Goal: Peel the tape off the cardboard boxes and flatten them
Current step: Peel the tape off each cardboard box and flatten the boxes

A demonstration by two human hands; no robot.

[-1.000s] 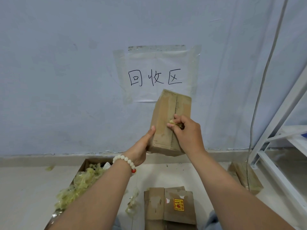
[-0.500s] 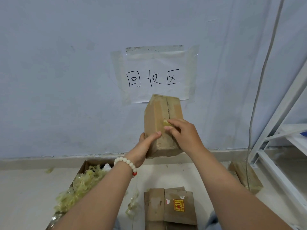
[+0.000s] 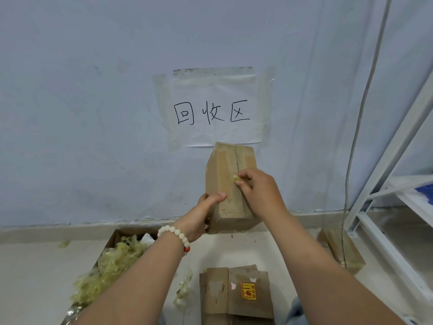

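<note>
1. Box (image 3: 225, 184): held up before the wall. It has swung more upright in the last second, but the seam tape looks mostly still on.
2. Left hand (image 3: 203, 214): grips the box's lower left edge.
3. Right hand (image 3: 255, 186): pinches the tape end (image 3: 236, 178) at the seam.
4. Floor carton (image 3: 114, 240): holds crumpled tape scraps (image 3: 112, 266).

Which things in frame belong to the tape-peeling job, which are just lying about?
Job: held cardboard box, tape end pinched by right hand, left hand gripping the box, flattened cardboard on the floor, box of tape scraps.
Lying about: wall sign, white rack, cable.
</note>
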